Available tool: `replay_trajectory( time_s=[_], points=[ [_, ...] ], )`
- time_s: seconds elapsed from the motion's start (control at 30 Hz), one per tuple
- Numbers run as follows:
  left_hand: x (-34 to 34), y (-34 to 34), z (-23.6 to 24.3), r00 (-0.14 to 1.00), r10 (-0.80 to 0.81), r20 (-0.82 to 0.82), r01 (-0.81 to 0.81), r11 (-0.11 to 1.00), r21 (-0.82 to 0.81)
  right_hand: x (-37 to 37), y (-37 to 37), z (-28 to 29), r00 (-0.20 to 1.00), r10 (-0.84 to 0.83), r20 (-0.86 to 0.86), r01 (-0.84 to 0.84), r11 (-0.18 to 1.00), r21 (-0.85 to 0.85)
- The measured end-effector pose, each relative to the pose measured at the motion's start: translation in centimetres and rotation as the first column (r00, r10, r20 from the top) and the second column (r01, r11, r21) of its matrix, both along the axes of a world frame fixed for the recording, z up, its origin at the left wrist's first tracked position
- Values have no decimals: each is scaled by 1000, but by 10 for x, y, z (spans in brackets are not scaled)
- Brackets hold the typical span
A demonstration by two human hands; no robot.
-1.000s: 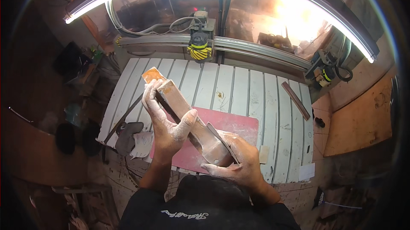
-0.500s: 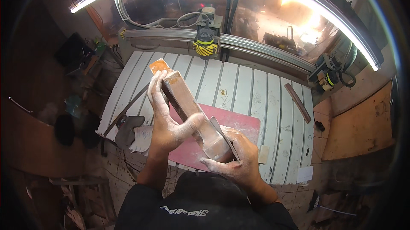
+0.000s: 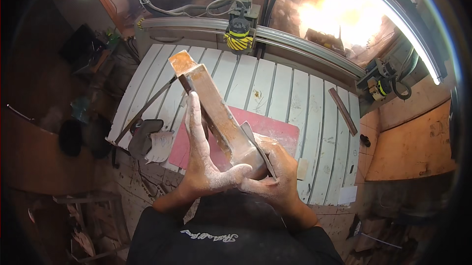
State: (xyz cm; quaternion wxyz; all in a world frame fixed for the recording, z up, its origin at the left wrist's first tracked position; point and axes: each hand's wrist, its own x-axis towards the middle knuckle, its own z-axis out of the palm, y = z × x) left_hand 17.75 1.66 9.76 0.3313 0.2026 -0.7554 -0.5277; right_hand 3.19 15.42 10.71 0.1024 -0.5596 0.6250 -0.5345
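Over table (image 3: 293, 95), block (image 3: 214, 100), long axis slanting far-left, left hand (image 3: 204, 169) spread alongside, right hand (image 3: 280, 166) clasping near end and sheet (image 3: 259, 143)

I have room over the white table (image 3: 280, 90) between the long block (image 3: 215, 107) I hold and the brown strip (image 3: 342, 111); a machine head (image 3: 240, 30) obstructs the far edge.

Dusty workshop, slatted white workbench (image 3: 275, 85), metal rail (image 3: 305, 50), mounted machine heads (image 3: 239, 34), bright tube lamp (image 3: 403, 19)
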Motion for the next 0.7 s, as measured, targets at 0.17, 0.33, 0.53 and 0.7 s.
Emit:
replay_trajectory(
  time_s=[0.17, 0.33, 0.53, 0.7],
  points=[
    [2, 3, 4, 997, -66, -46, 67, 997, 26, 3, -2, -4, 1000, 6, 7, -6, 1000, -12],
    [4, 0, -3, 987, -156, -35, 153, 986, -66, 5, -9, -11, 999, 21, 26, -19, 997, -75],
    [-2, 13, -17, 992, -71, -106, 77, 995, 57, 6, -13, -9, 1000, 0, 6, 0, 998, -61],
    [-8, 11, -18, 986, -49, -161, 52, 998, 16, 7, -15, -17, 999, 25, 25, -22, 995, -101]
  ],
)
